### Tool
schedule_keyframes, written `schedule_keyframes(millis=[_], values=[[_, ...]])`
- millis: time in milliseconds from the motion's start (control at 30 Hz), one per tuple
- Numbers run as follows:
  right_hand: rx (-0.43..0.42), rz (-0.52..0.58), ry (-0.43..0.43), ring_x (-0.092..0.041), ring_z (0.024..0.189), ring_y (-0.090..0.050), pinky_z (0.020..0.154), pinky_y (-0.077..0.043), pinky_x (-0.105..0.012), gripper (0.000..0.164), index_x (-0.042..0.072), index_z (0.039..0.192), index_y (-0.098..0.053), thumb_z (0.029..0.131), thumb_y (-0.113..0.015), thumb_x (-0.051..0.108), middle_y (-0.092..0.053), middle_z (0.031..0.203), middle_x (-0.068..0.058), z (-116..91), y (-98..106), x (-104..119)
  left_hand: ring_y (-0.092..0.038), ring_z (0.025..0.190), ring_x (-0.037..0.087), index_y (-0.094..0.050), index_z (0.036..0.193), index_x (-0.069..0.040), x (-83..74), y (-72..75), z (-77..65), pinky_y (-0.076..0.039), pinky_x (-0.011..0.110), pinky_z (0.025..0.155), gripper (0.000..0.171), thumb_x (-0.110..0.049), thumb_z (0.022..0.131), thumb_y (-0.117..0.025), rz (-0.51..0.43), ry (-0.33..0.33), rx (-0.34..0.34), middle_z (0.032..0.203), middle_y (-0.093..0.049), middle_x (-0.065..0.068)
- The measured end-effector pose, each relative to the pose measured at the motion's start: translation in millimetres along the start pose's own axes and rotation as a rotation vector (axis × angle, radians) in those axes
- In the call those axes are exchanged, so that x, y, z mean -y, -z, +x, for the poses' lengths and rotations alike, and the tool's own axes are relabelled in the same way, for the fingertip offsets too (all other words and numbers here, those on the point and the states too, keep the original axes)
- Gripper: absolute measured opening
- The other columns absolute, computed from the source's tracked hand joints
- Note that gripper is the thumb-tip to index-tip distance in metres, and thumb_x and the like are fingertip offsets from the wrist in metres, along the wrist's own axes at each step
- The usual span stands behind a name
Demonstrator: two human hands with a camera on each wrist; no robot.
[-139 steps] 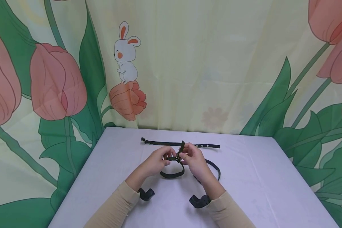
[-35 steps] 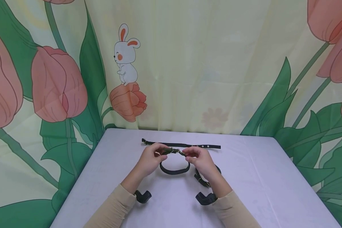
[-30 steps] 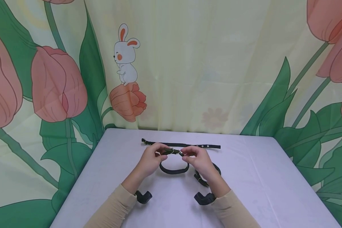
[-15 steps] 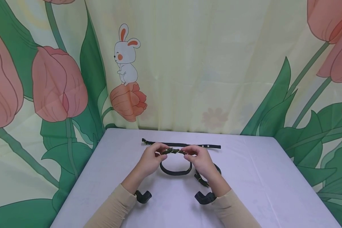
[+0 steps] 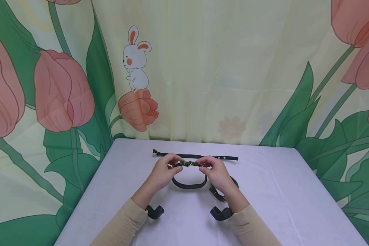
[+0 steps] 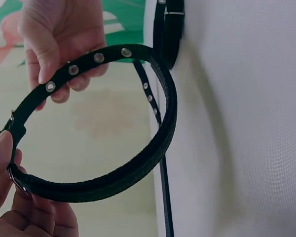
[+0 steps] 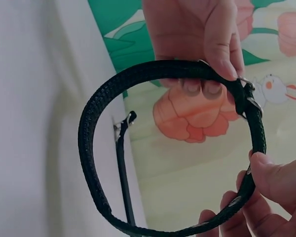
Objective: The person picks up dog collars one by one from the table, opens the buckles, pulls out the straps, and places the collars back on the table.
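Observation:
A black collar (image 5: pixel 189 186) with eyelets, a metal buckle and a ring is raised in a loop between both hands. My left hand (image 5: pixel 165 172) pinches it beside the buckle, thumb on the near face and fingers behind. On the other side, my right hand (image 5: pixel 214 172) pinches the eyelet end of the strap. In the left wrist view, several metal eyelets run along the collar (image 6: pixel 108 190) near the right hand (image 6: pixel 64 42). From the right wrist view, the strap passes through the buckle (image 7: pixel 251 104), close to the left thumb.
Behind the hands, a second black collar (image 5: pixel 229 158) lies straight across the white table (image 5: pixel 273 191). Another looped collar (image 5: pixel 217 195) lies partly hidden by the right forearm. Black camera mounts (image 5: pixel 155 212) sit on the wrists. A tulip-print curtain (image 5: pixel 196 85) hangs behind the table.
Earlier the strap end stuck up at the buckle with the hands close together. The hands have since drawn apart, and the strap runs level between them. Over the last second they barely shift.

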State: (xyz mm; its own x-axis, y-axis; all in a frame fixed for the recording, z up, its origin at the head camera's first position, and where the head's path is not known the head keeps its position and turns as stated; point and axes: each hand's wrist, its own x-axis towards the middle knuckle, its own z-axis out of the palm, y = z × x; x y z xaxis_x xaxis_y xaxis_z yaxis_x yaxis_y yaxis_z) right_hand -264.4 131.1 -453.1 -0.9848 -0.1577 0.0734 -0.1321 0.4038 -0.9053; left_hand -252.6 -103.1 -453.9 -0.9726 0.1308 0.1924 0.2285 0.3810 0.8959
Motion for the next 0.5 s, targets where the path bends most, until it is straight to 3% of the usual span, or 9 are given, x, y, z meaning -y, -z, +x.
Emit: schedule_keyframes(millis=[233, 500], values=[[0.000, -0.004, -0.021, -0.024, 0.109, -0.066, 0.086, -0.053, -0.032, 0.027, 0.016, 0.117, -0.079, 0.097, -0.073, -0.002, -0.074, 0.113, -0.006, 1.2, 2.9, -0.2, -0.061, 0.094, 0.018, -0.078, 0.111, -0.020, 1.6, 3.8, 0.7, -0.054, 0.034, 0.086, 0.027, -0.002, 0.091, -0.083, 0.008, -0.008, -0.032, 0.096, -0.067, 0.001], [0.015, -0.022, 0.018, -0.022, 0.100, -0.066, 0.077, -0.053, -0.033, 0.021, 0.015, 0.113, -0.079, 0.094, -0.080, 0.006, -0.072, 0.101, -0.006, 1.4, -2.5, -0.5, -0.061, 0.092, 0.019, -0.078, 0.110, -0.020, -2.4, 0.7, -1.1, -0.053, 0.035, 0.084, 0.029, -0.001, 0.090, -0.084, 0.007, -0.005, -0.058, 0.095, -0.066, 0.003]])
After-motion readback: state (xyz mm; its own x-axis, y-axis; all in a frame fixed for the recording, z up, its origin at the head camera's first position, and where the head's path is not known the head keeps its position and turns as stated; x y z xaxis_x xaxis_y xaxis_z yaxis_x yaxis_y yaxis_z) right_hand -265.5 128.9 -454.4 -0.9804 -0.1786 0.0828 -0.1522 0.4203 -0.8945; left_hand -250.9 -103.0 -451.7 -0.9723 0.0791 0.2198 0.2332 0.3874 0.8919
